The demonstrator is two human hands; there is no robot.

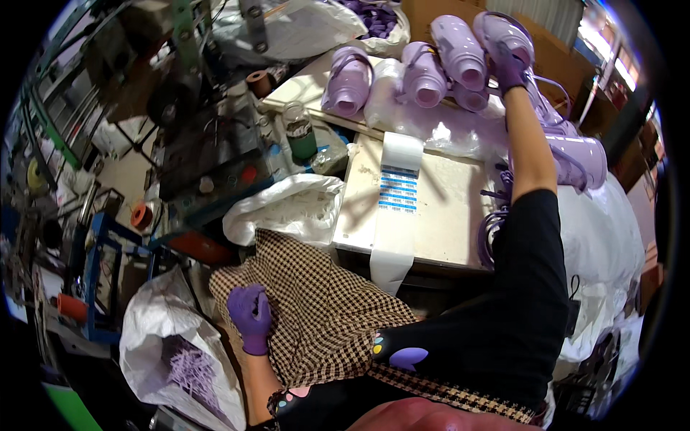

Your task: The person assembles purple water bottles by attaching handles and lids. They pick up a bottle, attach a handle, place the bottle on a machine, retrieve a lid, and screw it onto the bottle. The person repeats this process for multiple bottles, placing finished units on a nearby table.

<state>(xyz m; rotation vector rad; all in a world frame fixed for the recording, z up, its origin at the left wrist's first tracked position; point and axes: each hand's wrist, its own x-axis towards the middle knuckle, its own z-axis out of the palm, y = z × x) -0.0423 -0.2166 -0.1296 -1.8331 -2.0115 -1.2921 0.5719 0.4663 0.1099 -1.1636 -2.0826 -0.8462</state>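
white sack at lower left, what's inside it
Thin lilac strips show inside the white sack; anything beneath them is covered and can't be seen.

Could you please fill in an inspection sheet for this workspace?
Surface: white tabletop, marked in places; a label strip hangs over its front edge.
Job's things: lilac containers, several lying with open mouths toward the person.
Clutter: open white sack, glass jar with green contents, and lilac scraps in another sack.
Hands: both purple-gloved; right hand on a container at the back right, grip unclear; left hand curled by the checked cloth.
Cables: none certain; purple loops at the table's right edge could be cords or straps.
Surroundings: dark machine and blue frame at left; white plastic-covered bulk at right.
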